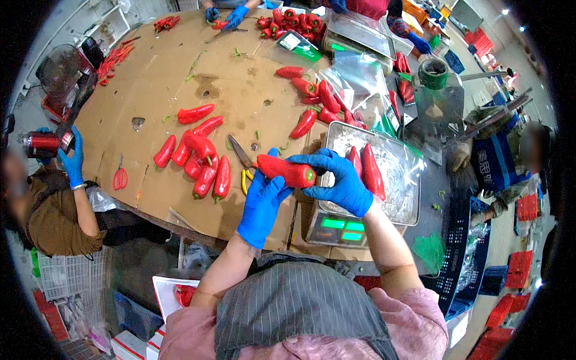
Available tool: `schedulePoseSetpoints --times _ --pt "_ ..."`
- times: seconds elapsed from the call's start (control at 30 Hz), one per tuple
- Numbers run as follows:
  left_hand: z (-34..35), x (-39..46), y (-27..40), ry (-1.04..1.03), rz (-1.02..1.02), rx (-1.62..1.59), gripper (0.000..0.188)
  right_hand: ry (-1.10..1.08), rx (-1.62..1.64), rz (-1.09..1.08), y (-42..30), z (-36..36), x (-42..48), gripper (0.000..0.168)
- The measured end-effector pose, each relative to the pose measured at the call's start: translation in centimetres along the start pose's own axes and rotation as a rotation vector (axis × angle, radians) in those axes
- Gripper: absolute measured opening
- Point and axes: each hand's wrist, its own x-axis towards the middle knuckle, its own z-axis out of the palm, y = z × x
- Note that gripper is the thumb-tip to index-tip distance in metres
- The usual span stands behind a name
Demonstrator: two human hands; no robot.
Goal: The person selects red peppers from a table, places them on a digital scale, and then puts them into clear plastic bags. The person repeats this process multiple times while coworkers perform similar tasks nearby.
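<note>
A red pointed pepper [288, 172] lies across my blue-gloved left hand [265, 202], whose fingers close around it from below. My right hand [339, 180], gloved in blue too, has its fingertips at the pepper's green stem end. Two red peppers [372, 171] rest on the metal pan of a weighing scale [400, 198], just beyond and beside my right hand. Scissors with yellow handles [244, 180] lie left of the held pepper, partly hidden by my left hand. Several red peppers [206, 176] form a loose group on the cardboard-covered table [180, 216].
More peppers [328, 96] lie near plastic bags [360, 76] beyond the scale. Red-handled scissors [120, 177] are at the left. Co-workers stand at the left, far side and right; one holds a red jar-like object [42, 144]. A blue crate [463, 261] stands at the right.
</note>
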Motion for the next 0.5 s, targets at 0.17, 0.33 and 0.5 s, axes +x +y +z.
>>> schedulePoseSetpoints --times 0.17,0.33,0.5 --pt "2.3 -0.8 0.5 -0.055 0.065 0.209 0.065 0.348 0.142 -0.064 -0.3 2.5 -3.6 0.057" --pt "2.7 -1.4 0.0 -0.159 0.232 0.462 0.075 0.432 0.45 0.056 1.1 4.6 -6.1 0.051" --pt "4.3 -1.8 1.1 -0.313 0.202 0.64 0.085 0.47 0.983 0.234 2.9 7.5 -8.3 0.057"
